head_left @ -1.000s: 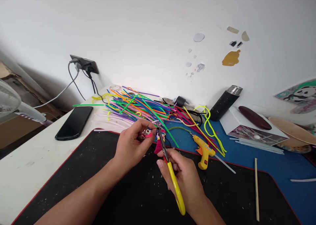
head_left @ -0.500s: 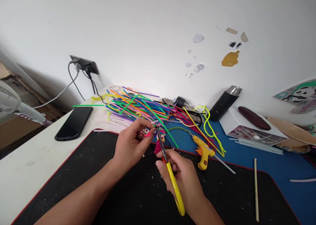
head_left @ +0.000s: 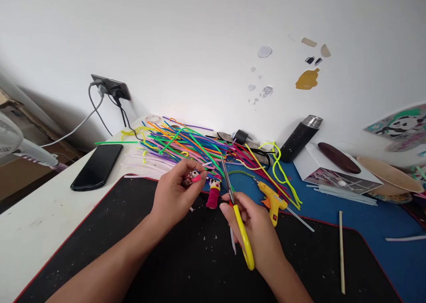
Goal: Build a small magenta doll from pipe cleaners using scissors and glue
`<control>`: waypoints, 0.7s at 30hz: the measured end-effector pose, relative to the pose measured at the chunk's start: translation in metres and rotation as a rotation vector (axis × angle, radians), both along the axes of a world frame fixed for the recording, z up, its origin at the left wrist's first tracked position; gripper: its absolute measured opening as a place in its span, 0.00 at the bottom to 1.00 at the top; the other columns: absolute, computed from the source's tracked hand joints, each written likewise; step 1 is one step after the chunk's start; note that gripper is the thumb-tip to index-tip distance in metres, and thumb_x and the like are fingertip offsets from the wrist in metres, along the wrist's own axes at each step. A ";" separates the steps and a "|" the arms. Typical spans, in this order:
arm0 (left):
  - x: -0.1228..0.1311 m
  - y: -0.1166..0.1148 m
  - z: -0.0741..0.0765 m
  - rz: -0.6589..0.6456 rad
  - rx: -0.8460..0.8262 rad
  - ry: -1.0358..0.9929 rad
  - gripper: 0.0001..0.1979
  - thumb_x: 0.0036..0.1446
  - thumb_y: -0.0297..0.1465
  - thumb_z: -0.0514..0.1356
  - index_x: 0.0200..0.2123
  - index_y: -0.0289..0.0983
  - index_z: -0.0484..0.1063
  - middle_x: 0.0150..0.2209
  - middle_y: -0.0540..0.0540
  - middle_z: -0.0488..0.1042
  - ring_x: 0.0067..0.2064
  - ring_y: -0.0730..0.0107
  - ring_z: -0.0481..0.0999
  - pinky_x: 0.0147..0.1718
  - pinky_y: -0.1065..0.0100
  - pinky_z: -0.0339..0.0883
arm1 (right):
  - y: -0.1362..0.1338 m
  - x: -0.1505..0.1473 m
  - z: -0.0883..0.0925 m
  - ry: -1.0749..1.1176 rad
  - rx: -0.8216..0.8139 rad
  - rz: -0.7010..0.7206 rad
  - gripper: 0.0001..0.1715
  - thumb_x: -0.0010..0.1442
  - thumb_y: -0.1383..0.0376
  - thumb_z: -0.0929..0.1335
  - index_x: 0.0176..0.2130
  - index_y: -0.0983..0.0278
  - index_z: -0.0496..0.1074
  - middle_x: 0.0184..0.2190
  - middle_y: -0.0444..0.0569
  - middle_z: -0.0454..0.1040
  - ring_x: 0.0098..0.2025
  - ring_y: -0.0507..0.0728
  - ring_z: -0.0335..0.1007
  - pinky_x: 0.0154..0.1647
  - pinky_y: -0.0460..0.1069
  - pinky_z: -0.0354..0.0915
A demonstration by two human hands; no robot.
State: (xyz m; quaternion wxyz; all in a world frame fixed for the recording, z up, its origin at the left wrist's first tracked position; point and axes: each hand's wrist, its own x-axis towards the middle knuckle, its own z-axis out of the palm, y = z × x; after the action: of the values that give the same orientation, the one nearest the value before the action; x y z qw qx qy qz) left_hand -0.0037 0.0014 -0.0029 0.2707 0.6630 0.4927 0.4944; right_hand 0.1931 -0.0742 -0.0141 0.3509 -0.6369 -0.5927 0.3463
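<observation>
My left hand [head_left: 178,190] is closed, its thumb and fingers pinching a small pink-and-white craft figure [head_left: 194,175] with a round eye. A short pale stem end sticks out past the fingertips, and most of the figure is hidden by the hand. In my right hand [head_left: 254,223] is a pair of yellow-handled scissors [head_left: 245,238], blades pointing up and away, apart from the left fingers. A pale pipe cleaner piece [head_left: 233,242] hangs below the right fingers. Between the hands, a small magenta figure [head_left: 213,196] with a yellow-and-white top is on the black mat [head_left: 186,258].
Behind the hands lies a heap of coloured pipe cleaners [head_left: 186,143]. A yellow glue gun [head_left: 272,200] is to the right, with a black flask [head_left: 301,139] and white box [head_left: 333,170] beyond. A phone [head_left: 97,167] lies left; a thin stick [head_left: 341,252] lies right.
The scissors have moved right, away from the left fingertips. The magenta figure shows more fully, and a pale pipe cleaner piece now shows below my right hand.
</observation>
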 end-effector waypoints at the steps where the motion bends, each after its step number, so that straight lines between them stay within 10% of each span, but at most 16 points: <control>1: 0.000 0.000 0.000 -0.010 -0.014 -0.005 0.07 0.64 0.37 0.64 0.36 0.41 0.76 0.25 0.54 0.73 0.23 0.73 0.61 0.24 0.71 0.57 | 0.003 0.003 0.001 -0.120 0.002 -0.016 0.27 0.72 0.41 0.68 0.47 0.61 0.80 0.25 0.45 0.75 0.24 0.57 0.73 0.25 0.48 0.65; 6: 0.002 0.001 -0.001 -0.062 -0.044 0.000 0.06 0.63 0.37 0.64 0.35 0.41 0.76 0.23 0.57 0.68 0.22 0.74 0.59 0.23 0.72 0.55 | 0.013 0.014 0.007 -0.608 -0.093 -0.090 0.25 0.75 0.45 0.66 0.53 0.60 0.81 0.35 0.53 0.85 0.40 0.68 0.83 0.36 0.53 0.66; 21: 0.008 -0.004 -0.003 -0.186 0.002 0.057 0.03 0.62 0.33 0.63 0.35 0.42 0.76 0.20 0.59 0.61 0.19 0.76 0.55 0.20 0.72 0.48 | 0.024 0.030 0.013 -0.765 -0.299 -0.109 0.26 0.76 0.52 0.67 0.64 0.62 0.77 0.48 0.59 0.87 0.50 0.71 0.85 0.42 0.55 0.70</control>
State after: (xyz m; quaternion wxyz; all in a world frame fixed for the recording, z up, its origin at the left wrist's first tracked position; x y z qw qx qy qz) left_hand 0.0042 -0.0021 -0.0058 0.3009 0.7198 0.4360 0.4486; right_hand 0.2231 -0.0503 -0.0007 0.0269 -0.7942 -0.5888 0.1479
